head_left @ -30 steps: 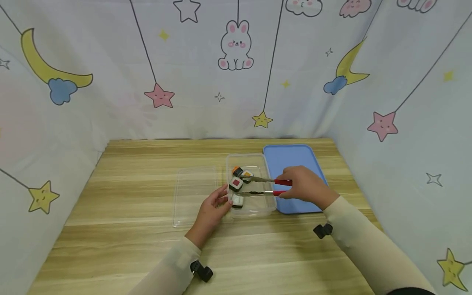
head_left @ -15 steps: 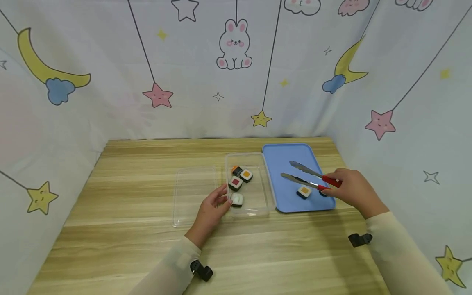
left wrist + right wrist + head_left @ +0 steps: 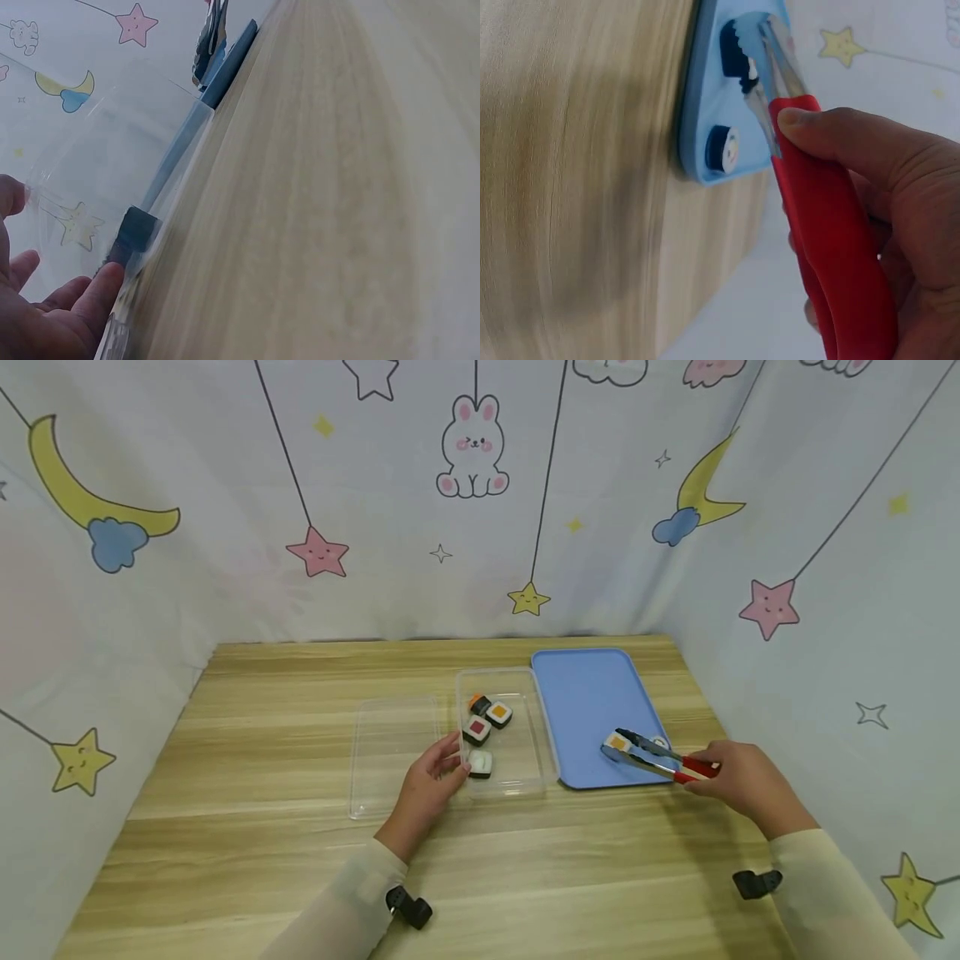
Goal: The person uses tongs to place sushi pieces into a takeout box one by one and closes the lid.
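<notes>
My right hand [image 3: 752, 785] grips red-handled metal tongs [image 3: 697, 767] over the blue tray [image 3: 586, 689]. The tong tips lie on either side of a sushi piece [image 3: 618, 741] with an orange centre. A round sushi roll [image 3: 724, 149] sits close by in the tray's corner, partly covered by the tongs in the head view. My left hand [image 3: 425, 785] rests at the left side of a clear plastic container [image 3: 525, 727], fingers spread and fingertips at its wall. Inside are several sushi pieces: orange-centred [image 3: 498, 714], red-centred [image 3: 476, 729], white-topped [image 3: 480, 764] and orange-topped [image 3: 479, 703].
A clear lid [image 3: 393, 756] lies on the wooden table [image 3: 285, 860], left of the container. The tray stands right beside the container's right side. A patterned cloth [image 3: 375, 593] hangs behind the table and along both sides.
My right hand has carried the tongs from over the container rightward to the tray and down around the orange-centred piece there. My left hand stays at the container.
</notes>
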Motion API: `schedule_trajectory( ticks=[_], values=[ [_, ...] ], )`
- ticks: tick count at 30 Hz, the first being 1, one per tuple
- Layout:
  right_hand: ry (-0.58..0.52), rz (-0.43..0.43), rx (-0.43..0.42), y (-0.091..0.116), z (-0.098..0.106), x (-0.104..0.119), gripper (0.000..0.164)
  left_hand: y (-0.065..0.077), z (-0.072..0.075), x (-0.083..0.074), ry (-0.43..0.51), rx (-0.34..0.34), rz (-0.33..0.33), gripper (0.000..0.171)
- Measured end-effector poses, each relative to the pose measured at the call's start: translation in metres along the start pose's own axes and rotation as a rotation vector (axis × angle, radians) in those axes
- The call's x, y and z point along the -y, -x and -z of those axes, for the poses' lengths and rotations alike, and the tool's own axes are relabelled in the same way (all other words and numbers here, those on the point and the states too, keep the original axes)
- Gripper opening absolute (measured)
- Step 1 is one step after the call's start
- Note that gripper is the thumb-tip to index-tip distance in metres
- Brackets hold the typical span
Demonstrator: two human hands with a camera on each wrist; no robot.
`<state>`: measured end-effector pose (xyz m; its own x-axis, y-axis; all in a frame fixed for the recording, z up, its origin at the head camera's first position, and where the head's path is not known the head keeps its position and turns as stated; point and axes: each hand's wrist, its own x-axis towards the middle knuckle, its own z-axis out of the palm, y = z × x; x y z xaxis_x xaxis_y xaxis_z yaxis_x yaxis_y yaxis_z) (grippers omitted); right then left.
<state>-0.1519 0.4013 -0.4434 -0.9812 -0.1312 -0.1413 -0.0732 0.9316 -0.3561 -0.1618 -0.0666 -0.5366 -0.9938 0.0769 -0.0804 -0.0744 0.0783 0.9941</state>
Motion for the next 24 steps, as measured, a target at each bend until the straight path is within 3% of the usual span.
schedule_trajectory(
  ticks=[13,24],
  values=[
    [-0.015,0.068,-0.078,-0.006,0.007,0.008,0.043,0.002,-0.001,0.002,0.003,-0.012,-0.007,0.058],
    [-0.023,0.175,-0.152,-0.027,0.033,0.051,0.043,0.000,0.001,0.005,-0.007,-0.012,-0.005,0.058]
  ],
)
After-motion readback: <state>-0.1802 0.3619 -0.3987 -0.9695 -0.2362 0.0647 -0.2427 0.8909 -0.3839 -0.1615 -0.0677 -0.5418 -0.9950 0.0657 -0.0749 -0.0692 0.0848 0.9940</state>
